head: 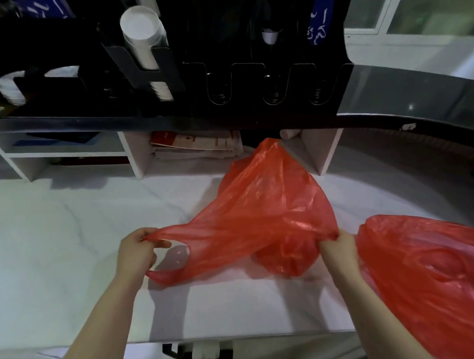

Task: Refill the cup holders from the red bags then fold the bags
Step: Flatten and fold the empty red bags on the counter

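Red, thin crinkled plastic bag (263,219) is pinched taut: handle by the left hand (136,253), edge by the right hand (338,246). Light, limp, slippery; best gripped at corners.

White script on the blue banner (317,21) seems too blurred to read.

The left hand (137,252) is pinching a handle of a red bag (263,219) while the right hand (338,246) is gripping its far edge; a second red bag (436,275) is lying beside it on the white table (54,246); behind, a black cup holder (224,77) is holding white cups (142,32).
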`<action>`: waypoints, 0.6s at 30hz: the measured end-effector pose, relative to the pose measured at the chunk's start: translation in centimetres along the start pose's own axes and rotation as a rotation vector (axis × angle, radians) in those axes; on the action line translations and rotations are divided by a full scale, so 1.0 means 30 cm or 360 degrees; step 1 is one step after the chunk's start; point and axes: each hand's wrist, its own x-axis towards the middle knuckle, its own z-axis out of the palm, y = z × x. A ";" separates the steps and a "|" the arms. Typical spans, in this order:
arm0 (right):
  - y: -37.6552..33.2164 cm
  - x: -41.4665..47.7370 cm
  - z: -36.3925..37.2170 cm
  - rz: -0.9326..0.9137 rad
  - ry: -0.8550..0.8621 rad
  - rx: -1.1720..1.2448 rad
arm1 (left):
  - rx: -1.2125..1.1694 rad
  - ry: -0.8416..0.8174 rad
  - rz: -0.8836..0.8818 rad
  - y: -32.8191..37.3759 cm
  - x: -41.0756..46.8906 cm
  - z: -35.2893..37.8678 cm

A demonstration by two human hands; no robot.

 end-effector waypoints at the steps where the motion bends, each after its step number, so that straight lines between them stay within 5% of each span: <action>1: -0.001 -0.008 0.006 0.0061 -0.0100 0.0111 | -0.0137 -0.0041 -0.0098 0.004 -0.004 0.004; 7: -0.018 -0.053 0.013 0.0439 -0.0567 0.0537 | -0.0632 -0.0140 -0.0472 0.006 -0.020 -0.046; 11: -0.065 -0.055 0.006 0.0315 -0.0689 0.0674 | -0.0887 -0.0329 -0.0592 0.002 -0.027 -0.084; 18: -0.126 -0.019 0.000 0.0029 -0.0454 0.0288 | -0.1080 -0.0222 -0.0616 -0.017 -0.003 -0.153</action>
